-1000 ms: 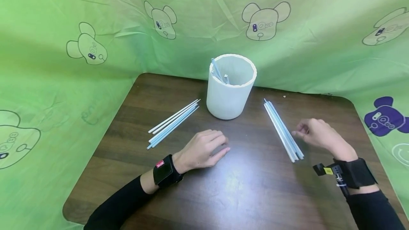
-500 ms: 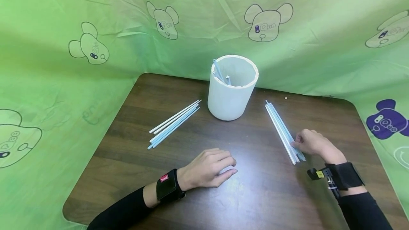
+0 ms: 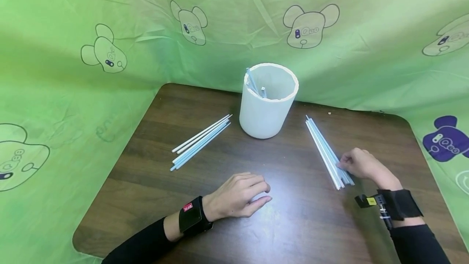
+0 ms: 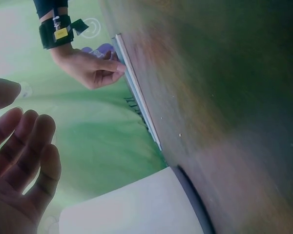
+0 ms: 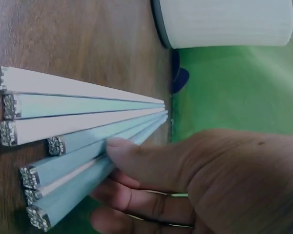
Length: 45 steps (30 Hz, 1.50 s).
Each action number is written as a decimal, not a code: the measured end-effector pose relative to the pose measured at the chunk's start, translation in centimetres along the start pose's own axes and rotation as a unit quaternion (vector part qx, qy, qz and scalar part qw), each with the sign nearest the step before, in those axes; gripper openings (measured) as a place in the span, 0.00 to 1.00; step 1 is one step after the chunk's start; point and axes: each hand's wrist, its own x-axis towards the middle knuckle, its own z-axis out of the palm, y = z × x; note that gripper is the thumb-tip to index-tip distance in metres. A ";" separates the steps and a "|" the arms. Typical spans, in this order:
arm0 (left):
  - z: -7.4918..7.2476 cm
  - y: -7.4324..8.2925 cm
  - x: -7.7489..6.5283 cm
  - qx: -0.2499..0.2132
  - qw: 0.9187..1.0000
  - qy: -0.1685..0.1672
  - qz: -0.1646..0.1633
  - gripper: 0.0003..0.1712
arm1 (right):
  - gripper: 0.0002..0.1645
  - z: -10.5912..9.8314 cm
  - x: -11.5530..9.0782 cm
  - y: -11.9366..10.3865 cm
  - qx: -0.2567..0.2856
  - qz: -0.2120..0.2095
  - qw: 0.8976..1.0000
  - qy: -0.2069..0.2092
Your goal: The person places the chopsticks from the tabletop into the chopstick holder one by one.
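Note:
My right hand is at the near right side of a bundle of thin blue and white sticks. In the right wrist view, the thumb lies on a blue stick at the bundle's edge, with the fingers curled on its other side, pinching it. The sticks' near ends look silvery and rough. My left hand holds nothing; its fingers are loosely bent over the table's middle. A white cylindrical holder stands at the back with a few blue sticks leaning inside.
A second group of white and blue sticks lies left of the holder on the brown wooden table. Green printed cloth hangs behind and at the sides. A small pale speck lies near the back edge.
My right hand has moved in to the bundle and pinches a stick at its near end, which has shifted slightly right. My left hand has come nearer the front, then stayed still.

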 end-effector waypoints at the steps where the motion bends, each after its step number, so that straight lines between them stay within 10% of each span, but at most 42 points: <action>1: 0.0 0.0 0.0 -0.001 1.000 -0.001 -0.002 0.05 | 0.08 0.0 0.0 0.1 0.000 -0.004 1.000 0.001; 9: 0.0 0.0 -0.1 0.004 1.000 0.001 0.000 0.05 | 0.11 -0.4 -0.4 -0.2 0.016 0.025 0.999 0.025; 16: 0.0 0.0 -0.1 0.011 1.000 0.001 0.001 0.05 | 0.13 -4.3 -2.4 -1.6 0.009 0.028 0.983 0.183; 23: 0.1 0.2 -0.1 0.014 1.000 -0.002 0.004 0.05 | 0.13 -9.9 -5.8 -5.5 0.003 -0.030 0.908 0.419; 31: 0.1 0.3 -0.2 0.017 1.000 -0.006 0.000 0.05 | 0.12 -15.5 -8.0 -11.6 0.258 -0.049 0.811 0.522; 41: 0.2 0.5 -0.4 0.023 1.000 -0.005 0.006 0.05 | 0.13 -19.1 -6.9 -16.8 0.259 -0.077 0.784 0.558; 45: 0.1 0.5 -0.5 0.027 1.000 -0.001 0.009 0.05 | 0.15 -19.5 -6.1 -19.2 0.268 -0.143 0.755 0.581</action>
